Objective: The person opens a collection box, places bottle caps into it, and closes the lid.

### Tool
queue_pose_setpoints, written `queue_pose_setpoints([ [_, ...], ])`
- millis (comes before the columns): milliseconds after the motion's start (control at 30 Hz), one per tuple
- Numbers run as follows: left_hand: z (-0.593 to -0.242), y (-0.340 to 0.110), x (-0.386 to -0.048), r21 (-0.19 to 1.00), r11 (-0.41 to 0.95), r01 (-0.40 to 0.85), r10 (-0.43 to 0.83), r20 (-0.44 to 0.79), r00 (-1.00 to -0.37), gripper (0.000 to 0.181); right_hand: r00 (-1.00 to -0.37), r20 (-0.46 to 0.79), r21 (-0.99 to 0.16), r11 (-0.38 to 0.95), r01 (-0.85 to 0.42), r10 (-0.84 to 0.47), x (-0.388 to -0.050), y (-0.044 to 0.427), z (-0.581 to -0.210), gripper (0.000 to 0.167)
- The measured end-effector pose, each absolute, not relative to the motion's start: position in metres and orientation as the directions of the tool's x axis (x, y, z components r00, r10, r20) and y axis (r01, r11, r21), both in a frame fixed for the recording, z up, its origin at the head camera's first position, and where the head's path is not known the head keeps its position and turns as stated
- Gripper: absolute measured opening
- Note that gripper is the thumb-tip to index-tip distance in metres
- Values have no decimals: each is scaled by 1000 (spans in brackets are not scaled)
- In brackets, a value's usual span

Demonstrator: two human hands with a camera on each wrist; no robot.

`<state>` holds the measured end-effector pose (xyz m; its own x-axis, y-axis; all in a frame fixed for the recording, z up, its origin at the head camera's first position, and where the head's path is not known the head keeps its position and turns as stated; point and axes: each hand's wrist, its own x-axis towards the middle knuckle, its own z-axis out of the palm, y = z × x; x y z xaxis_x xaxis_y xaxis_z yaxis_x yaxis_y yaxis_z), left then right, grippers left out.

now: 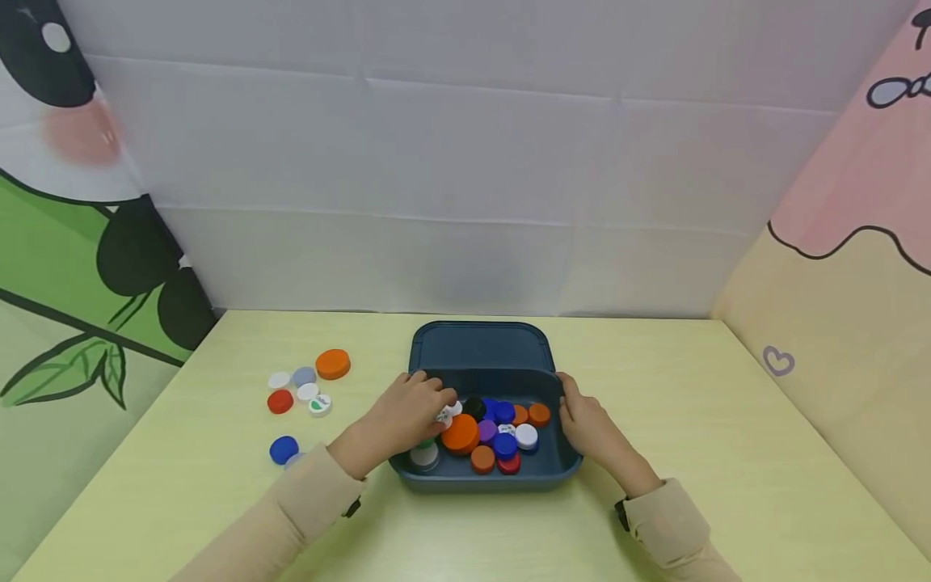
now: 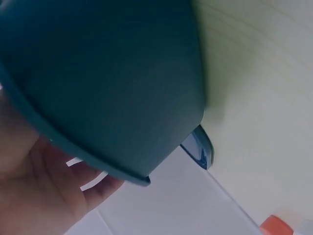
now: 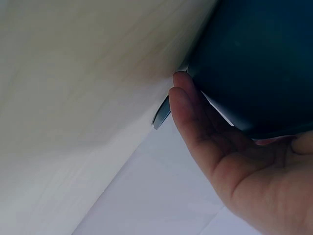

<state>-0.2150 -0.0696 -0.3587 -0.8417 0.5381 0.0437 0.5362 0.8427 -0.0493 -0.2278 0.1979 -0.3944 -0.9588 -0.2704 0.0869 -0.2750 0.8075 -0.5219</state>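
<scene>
A dark blue box (image 1: 494, 483) stands on the table with its lid (image 1: 480, 346) folded back. Inside lie several bottle caps, among them a large orange cap (image 1: 461, 435), a purple cap (image 1: 487, 431) and a black cap (image 1: 474, 407). My left hand (image 1: 407, 412) reaches over the box's left side. Between its thumb and fingertips it pinches a white bottle cap (image 1: 444, 417), partly covered by the fingers. My right hand (image 1: 592, 424) holds the box's right wall. In the right wrist view, the fingers (image 3: 188, 115) lie along the outside of that wall.
Left of the box, loose caps lie on the table (image 1: 727, 420): an orange cap (image 1: 333, 364), a red cap (image 1: 280, 401), a blue cap (image 1: 284, 450) and several whitish ones. A white sheet (image 1: 473, 178) hangs behind the table, with printed panels at both sides.
</scene>
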Motion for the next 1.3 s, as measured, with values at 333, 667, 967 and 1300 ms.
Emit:
queue_pose_setpoints([
  [333,-339,-91,-204,-26,868,495,493,156,-856,27,-963,62,-537,804,-255,-263,-229,198,-395,41],
  [667,-326,-135,-191,-20,891,454,441,274,-855,27,-962,54,-534,807,-253,-266,-229,198,-395,41],
  [967,-327,-180,-177,-20,908,417,404,301,-864,26,-960,63,-535,803,-264,-274,-229,198,-393,42],
  [1300,-345,-212,-165,49,903,427,424,52,-904,28,-957,76,-527,804,-276,-279,-228,198,-396,41],
])
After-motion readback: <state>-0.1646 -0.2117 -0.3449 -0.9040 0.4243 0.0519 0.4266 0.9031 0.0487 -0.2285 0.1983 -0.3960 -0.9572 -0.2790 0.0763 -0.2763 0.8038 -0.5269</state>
